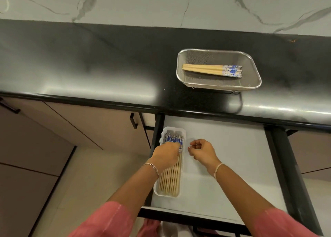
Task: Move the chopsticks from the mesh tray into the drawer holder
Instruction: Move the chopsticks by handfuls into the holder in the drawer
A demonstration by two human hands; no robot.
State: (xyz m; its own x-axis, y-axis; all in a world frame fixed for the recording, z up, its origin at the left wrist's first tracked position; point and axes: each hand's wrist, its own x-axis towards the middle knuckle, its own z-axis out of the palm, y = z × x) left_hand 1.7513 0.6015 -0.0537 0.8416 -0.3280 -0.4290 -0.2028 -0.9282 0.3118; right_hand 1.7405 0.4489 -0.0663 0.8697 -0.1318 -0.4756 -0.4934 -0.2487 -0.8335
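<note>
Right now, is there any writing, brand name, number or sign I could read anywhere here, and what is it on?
None: no readable word, number or sign shows anywhere.
Chopsticks in the mesh tray: the chopsticks have blue and white ends, a pattern only, too blurred to tell any characters.
Chopsticks in the drawer holder: same blue pattern by the left hand, nothing legible.
Countertop, drawer, cabinets: plain, no labels.

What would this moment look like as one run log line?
left hand: on chopsticks in drawer holder | right hand: empty, curled above drawer | mesh tray: chopsticks remaining | step: unfinished
</note>
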